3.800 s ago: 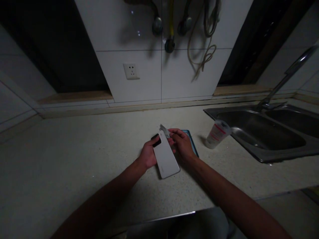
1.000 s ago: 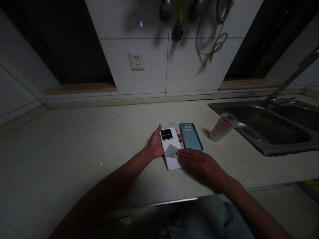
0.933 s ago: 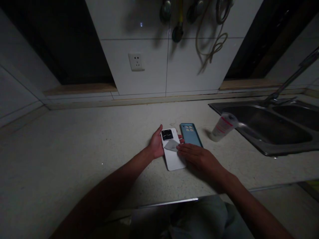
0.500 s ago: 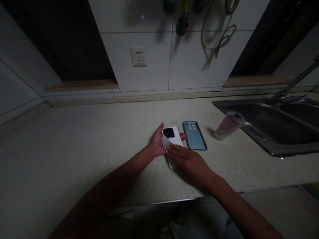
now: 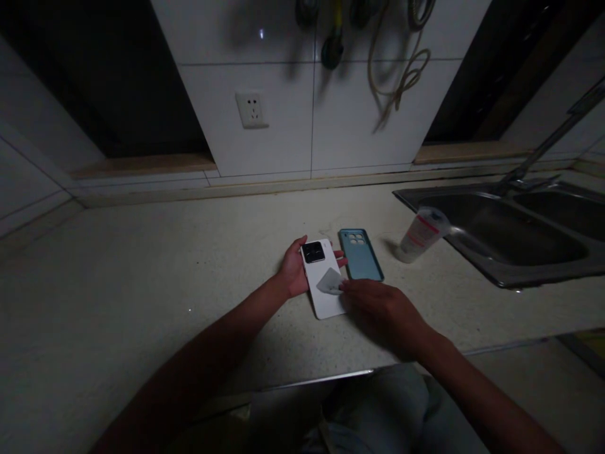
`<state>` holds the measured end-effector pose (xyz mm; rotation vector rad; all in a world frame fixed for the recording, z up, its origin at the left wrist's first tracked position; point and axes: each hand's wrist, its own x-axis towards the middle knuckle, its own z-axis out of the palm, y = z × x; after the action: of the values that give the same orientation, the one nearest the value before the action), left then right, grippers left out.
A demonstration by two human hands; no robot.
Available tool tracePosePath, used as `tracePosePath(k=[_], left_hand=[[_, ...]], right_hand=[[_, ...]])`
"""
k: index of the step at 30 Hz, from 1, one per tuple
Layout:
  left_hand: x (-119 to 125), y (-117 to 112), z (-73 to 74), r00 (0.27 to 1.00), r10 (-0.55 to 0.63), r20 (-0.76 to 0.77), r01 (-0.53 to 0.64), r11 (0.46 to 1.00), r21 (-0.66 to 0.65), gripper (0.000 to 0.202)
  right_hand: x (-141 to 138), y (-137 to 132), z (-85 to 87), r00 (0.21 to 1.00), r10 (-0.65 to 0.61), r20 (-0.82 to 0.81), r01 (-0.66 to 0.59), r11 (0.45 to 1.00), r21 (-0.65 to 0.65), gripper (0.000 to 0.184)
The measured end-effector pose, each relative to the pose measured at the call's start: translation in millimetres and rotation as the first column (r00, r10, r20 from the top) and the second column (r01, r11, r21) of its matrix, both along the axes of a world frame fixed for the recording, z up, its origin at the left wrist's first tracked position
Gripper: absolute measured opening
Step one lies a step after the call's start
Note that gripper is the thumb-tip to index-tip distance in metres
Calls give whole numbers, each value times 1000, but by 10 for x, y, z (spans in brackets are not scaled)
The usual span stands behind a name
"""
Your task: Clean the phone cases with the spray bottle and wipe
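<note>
On counter (image 5: 142,284): black-camera white phone (image 5: 324,296) in left hand (image 5: 293,271); right hand (image 5: 382,312) touching grey cloth (image 5: 329,282)

Both forearms (image 5: 208,359) are bare, and loose grey trousers (image 5: 373,410) cover the lap.

White smartphone (image 5: 326,302) with black camera block (image 5: 313,252), teal phone case (image 5: 360,254), grey cloth (image 5: 330,282), speckled cream countertop (image 5: 142,265)
</note>
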<state>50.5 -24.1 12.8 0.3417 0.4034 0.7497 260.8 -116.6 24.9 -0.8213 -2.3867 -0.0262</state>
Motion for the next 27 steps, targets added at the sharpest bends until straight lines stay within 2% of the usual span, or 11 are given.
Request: tracePosePath(k=[4,7,11,17,20,23,25,27], left_hand=[[3,17,-24,1000,15,-13,-14,1000,15,51],[-10,26,-29,999,30,-17,-30,1000,5,48],[-26,31,-36,998,12,-64,-13,1000,-22,45],[-14,52,-54,994,84,-72,-87,995,-40,45],[-1,52,-37,992,118,-51,-121,991,-55,45],[9,47,-8,989,141,-52,-144,986,-78,47],[8,47,3,988,145,-55,-149,986,-79,50],[3,50,4,990,135,-51,-138,988,-71,53]], right_hand=[[-50,225,-15,963,-142,-231,97,976,-195,24],[-130,390,2,919,-240,-314,144,943,-299,24],[-238,626,77,905,-280,-321,179,934,-309,28],[-390,888,180,918,-319,-236,242,922,-303,29],[-456,821,220,933,-342,-112,297,908,-295,29],[-503,629,232,922,-380,80,387,886,-256,28],[-505,473,201,901,-400,168,429,877,-214,27],[-472,311,138,893,-410,187,442,877,-187,25]])
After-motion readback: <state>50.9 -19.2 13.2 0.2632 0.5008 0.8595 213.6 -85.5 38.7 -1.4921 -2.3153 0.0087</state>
